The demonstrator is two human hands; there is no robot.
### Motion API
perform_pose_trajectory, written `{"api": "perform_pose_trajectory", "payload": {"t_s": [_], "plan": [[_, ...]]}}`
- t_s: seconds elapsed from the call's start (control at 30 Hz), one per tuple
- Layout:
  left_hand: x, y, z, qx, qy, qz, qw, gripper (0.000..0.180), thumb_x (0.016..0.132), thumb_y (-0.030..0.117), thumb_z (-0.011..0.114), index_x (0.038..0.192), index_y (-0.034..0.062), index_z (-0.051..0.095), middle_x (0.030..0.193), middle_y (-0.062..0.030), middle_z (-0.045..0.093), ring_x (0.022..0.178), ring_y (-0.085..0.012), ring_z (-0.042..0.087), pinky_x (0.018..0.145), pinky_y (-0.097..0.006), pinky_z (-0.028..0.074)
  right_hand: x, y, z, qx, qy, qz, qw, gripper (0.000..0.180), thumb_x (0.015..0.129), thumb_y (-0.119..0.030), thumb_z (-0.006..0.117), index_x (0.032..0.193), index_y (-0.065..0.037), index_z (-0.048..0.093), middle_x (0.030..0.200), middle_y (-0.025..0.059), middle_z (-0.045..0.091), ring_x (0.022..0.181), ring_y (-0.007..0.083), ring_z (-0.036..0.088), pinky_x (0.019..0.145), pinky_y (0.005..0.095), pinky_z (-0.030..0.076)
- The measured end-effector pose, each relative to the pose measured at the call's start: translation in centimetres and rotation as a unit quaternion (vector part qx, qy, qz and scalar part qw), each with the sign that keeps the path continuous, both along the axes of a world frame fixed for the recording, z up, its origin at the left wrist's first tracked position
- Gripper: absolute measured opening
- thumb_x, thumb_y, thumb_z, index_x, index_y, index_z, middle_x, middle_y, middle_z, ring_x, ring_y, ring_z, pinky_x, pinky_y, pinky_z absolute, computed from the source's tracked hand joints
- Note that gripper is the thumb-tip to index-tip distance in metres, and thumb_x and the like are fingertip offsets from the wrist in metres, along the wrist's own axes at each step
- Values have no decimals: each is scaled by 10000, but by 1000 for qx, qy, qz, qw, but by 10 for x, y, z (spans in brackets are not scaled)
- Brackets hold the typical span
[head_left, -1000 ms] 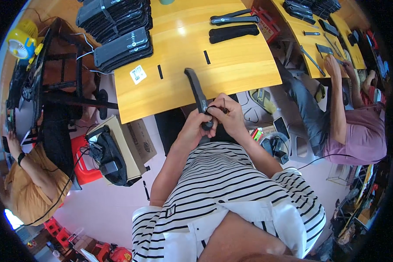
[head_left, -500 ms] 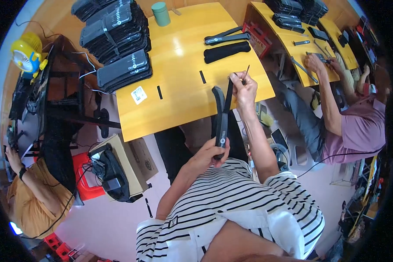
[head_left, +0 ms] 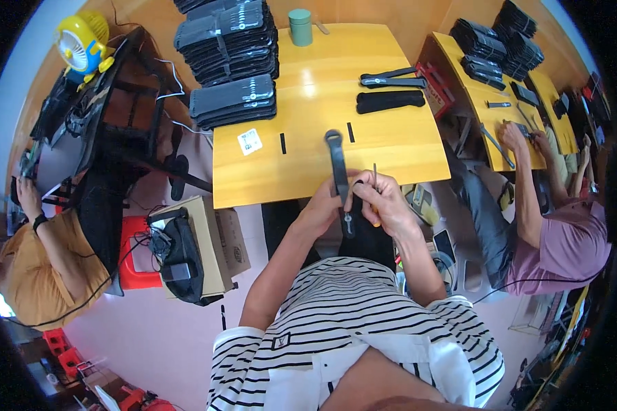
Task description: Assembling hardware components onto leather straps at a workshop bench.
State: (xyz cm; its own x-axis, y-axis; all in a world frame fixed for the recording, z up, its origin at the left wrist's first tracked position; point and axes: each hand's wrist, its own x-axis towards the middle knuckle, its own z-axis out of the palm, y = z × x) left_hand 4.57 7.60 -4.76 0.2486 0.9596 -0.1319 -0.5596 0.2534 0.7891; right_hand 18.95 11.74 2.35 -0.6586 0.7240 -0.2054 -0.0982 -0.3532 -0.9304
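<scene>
Black strap (head_left: 338, 164) held at yellow table (head_left: 397, 147); fan (head_left: 82, 49) far left.

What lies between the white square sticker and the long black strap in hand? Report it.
In the head view, one short black strip lies between sticker and strap, on the yellow wooden tabletop.

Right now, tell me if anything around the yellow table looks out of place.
One thin black strip lies on the floor near the open cardboard box; it looks stray, since black straps sit stacked on the yellow table.
</scene>
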Motion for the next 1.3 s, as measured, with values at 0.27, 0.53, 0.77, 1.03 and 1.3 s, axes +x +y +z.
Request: {"api": "perform_pose_trajectory", "payload": {"t_s": [0.27, 0.53, 0.77, 1.03, 1.3], "plan": [[-1, -20, 11, -13, 197, 0, 980, 139, 874, 150, 514, 962, 50, 474, 550, 39, 390, 436, -56, 390, 406, -196, 320, 10, 18, -14, -95, 150, -142, 974, 147, 916, -189, 481, 822, -77, 496, 710, 112, 603, 355, 50, 343, 330, 164, 233], [-29, -73, 38, -51, 172, -153, 972, 137, 890, 200, 517, 859, 71, 483, 602, 52, 357, 495, -28, 315, 425, -191, 247, 82, 84, 10, -54, 245, -298, 921, 129, 892, -174, 532, 875, -49, 506, 662, 20, 495, 387, 10, 285, 329, 141, 214], [-81, -121, 44, -142, 197, -169, 955, 183, 874, 230, 534, 933, 60, 508, 614, 38, 410, 490, -25, 352, 429, -170, 255, 182, 136, 23, 44, 296, -453, 840, 49, 857, -64, 549, 885, -31, 527, 641, -13, 453, 409, 26, 308, 340, 149, 240], [-124, -84, 19, -157, 93, 342, 922, 156, 913, 193, 426, 944, 53, 488, 704, -19, 496, 467, -98, 457, 415, -222, 386, 126, 83, 20, 51, 128, -336, 932, 119, 872, -147, 551, 954, -62, 542, 614, -30, 429, 395, 12, 283, 339, 143, 200], [-184, -27, -46, -175, 467, 375, 781, 176, 826, 130, 557, 787, -39, 583, 723, -62, 567, 625, -165, 537, 569, -309, 423, 91, 51, 17, 61, 28, -254, 965, 280, 852, -136, 553, 1084, 19, 565, 736, 25, 542, 406, 9, 341, 351, 139, 223]]}}
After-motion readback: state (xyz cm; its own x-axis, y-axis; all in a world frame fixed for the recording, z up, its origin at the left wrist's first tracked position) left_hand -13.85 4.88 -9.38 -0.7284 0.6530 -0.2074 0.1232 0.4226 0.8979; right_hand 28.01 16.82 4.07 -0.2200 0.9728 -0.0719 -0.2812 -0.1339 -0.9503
